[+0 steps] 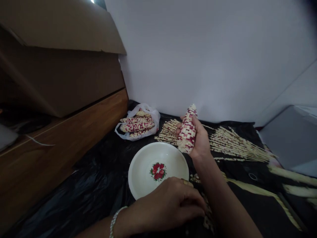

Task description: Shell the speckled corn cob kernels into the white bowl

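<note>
My right hand (201, 140) is wrapped round an ear of corn (187, 132) with cream and dark red kernels, held tip up above the black sheet. My left hand (170, 203), wearing a bracelet, reaches across the near side of a white bowl (141, 165) with a red flower print. Its fingers are bent and drawn together over a heap of loose bits (208, 215); whatever they pinch, if anything, is hidden. Behind the held ear, thin strands of strung kernels (230, 142) lie fanned out.
More ears (137, 127) fill a white plastic bag (156, 119) against the wall. A cardboard box (81, 76) rests on a wooden ledge (99, 119) at left. Dry husk strips (255, 188) and pale stalks (292, 175) lie at right, near a grey box (288, 138).
</note>
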The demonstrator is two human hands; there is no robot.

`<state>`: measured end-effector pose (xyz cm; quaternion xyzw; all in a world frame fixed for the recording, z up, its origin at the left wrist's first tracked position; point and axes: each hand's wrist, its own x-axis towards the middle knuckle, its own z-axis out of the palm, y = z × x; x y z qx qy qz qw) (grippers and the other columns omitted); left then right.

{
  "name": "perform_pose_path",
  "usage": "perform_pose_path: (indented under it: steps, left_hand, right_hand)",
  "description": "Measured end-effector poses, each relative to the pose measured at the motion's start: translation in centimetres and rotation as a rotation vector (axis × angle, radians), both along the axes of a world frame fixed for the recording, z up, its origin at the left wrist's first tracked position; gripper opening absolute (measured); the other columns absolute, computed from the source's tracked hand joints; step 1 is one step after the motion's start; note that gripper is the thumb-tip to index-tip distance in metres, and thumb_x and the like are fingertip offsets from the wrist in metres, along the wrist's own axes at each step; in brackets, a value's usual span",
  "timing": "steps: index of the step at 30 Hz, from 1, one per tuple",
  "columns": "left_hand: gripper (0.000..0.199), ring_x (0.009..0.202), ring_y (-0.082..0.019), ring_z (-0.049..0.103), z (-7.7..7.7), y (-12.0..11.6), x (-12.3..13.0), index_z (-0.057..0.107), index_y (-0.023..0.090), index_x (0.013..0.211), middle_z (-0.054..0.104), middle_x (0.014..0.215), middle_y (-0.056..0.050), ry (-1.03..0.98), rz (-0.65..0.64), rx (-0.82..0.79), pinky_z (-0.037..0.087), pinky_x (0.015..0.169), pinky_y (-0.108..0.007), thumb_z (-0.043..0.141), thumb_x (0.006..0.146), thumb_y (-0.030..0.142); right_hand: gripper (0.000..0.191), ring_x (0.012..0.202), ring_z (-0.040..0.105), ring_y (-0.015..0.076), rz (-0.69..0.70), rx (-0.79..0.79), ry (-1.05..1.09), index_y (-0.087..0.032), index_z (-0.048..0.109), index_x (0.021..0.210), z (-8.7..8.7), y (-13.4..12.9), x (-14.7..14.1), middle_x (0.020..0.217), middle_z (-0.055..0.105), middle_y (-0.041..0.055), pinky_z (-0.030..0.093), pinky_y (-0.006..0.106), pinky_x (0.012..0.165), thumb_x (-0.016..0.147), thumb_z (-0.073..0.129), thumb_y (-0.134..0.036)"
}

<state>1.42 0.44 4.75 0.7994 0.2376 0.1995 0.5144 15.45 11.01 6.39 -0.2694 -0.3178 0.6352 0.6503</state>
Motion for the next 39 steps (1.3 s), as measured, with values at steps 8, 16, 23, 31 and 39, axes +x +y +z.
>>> perform_pose_path:
  steps: [8,16,23,31,39]
  left_hand:
    - [0.032,0.059,-0.010,0.048,0.3,2.7,-1.6,0.060,0.019,0.078,0.057,0.065,0.004,-0.060,0.511,0.043,0.035,0.056,-0.025,0.061,0.093,0.048]
    - [0.029,0.051,-0.010,0.037,0.6,3.2,-2.1,0.054,0.021,0.082,0.041,0.054,0.009,-0.107,0.672,0.151,0.028,0.052,-0.025,0.066,0.090,0.046]
    - [0.019,0.060,-0.013,0.046,0.7,3.2,-2.0,0.049,0.021,0.083,0.050,0.068,0.004,0.078,0.670,0.418,0.034,0.059,-0.027,0.044,0.100,0.027]
    - [0.010,0.055,-0.010,0.046,0.6,3.0,-2.2,0.052,0.021,0.096,0.048,0.064,0.007,-0.069,0.709,0.481,0.036,0.056,-0.024,0.047,0.101,0.027]
    - [0.009,0.054,-0.010,0.046,0.0,2.7,-1.7,0.051,0.022,0.099,0.049,0.065,0.006,-0.168,0.686,0.317,0.037,0.054,-0.024,0.049,0.100,0.031]
  right_hand:
    - [0.035,0.063,0.067,0.0161,0.108,-0.064,0.059,-0.021,0.062,0.097,1.0,-1.1,-0.6,0.066,0.067,-0.0002,0.054,0.027,0.055,0.081,0.064,-0.052]
    - [0.042,0.066,0.068,0.0170,-0.027,-0.009,-0.062,-0.023,0.059,0.094,1.7,-2.8,-2.4,0.067,0.066,-0.0022,0.052,0.026,0.054,0.071,0.075,-0.054]
    - [0.040,0.064,0.066,0.0149,-0.124,0.009,-0.127,-0.025,0.056,0.095,1.1,-3.1,-3.1,0.073,0.067,-0.0027,0.051,0.025,0.054,0.074,0.077,-0.052]
    - [0.037,0.060,0.064,0.0138,-0.094,-0.006,-0.099,-0.024,0.058,0.094,1.2,-3.3,-3.0,0.069,0.065,-0.0030,0.049,0.024,0.050,0.076,0.076,-0.051]
    - [0.042,0.057,0.062,0.0125,-0.077,-0.076,-0.068,-0.022,0.058,0.092,1.3,-2.7,-2.9,0.067,0.065,-0.0031,0.048,0.023,0.049,0.073,0.077,-0.054]
